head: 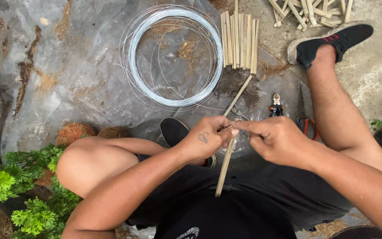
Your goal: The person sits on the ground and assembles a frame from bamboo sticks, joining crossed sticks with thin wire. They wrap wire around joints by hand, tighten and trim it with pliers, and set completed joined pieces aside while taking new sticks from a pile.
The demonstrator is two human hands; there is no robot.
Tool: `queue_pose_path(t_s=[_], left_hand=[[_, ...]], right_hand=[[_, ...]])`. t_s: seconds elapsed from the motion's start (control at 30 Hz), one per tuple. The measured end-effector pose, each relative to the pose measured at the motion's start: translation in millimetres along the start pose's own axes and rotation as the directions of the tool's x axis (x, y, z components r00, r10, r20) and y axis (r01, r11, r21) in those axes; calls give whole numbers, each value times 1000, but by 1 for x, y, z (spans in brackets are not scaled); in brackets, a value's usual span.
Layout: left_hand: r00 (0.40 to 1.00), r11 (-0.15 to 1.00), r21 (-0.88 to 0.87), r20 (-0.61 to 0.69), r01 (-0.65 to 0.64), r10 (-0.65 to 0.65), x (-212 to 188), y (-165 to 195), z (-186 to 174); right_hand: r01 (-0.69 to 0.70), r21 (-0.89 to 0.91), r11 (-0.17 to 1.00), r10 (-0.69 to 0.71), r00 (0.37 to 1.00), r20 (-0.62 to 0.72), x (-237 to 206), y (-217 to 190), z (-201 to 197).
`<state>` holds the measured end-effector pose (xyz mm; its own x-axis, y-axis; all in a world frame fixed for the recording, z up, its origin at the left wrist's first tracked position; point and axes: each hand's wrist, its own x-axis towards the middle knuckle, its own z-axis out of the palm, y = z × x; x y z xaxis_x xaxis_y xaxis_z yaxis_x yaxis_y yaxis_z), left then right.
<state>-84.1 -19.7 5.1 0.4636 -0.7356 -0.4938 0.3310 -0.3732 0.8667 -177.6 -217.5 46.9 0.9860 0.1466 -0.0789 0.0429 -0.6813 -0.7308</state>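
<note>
bamboo stick (224, 168): long, pale, slanted; pinched near its middle between both hands' fingertips, lower end reaching below them.
thin wire (239, 116): barely visible, just above the fingertips.

Bare-armed and bare-legged, the person wears black shorts at lower centre, black sneakers with pale soles and red stripes at upper right, and a small tattoo on the left hand (206, 138).

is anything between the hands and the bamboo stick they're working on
Nothing visible. The left hand and right hand both already touch the long thin tan bamboo stick, fingertips meeting on it above the lap. The pliers and the grey wire coil lie beyond, on the sheet.
</note>
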Motion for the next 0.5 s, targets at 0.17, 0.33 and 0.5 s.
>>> queue_pose_path(t_s=[0.17, 0.33, 0.5], left_hand=[[999, 1000, -13, 47, -5, 5, 2, -4, -3], [989, 1000, -20, 146, -25, 27, 7, -8, -6], [977, 998, -48, 210, -33, 42, 9, -12, -4]], right_hand=[[-136, 423, 896, 98, 989, 110, 4, 19, 4], [-16, 297, 955, -14, 995, 98, 7, 25, -3], [336, 0, 942, -334, 937, 100, 21, 15, -20]])
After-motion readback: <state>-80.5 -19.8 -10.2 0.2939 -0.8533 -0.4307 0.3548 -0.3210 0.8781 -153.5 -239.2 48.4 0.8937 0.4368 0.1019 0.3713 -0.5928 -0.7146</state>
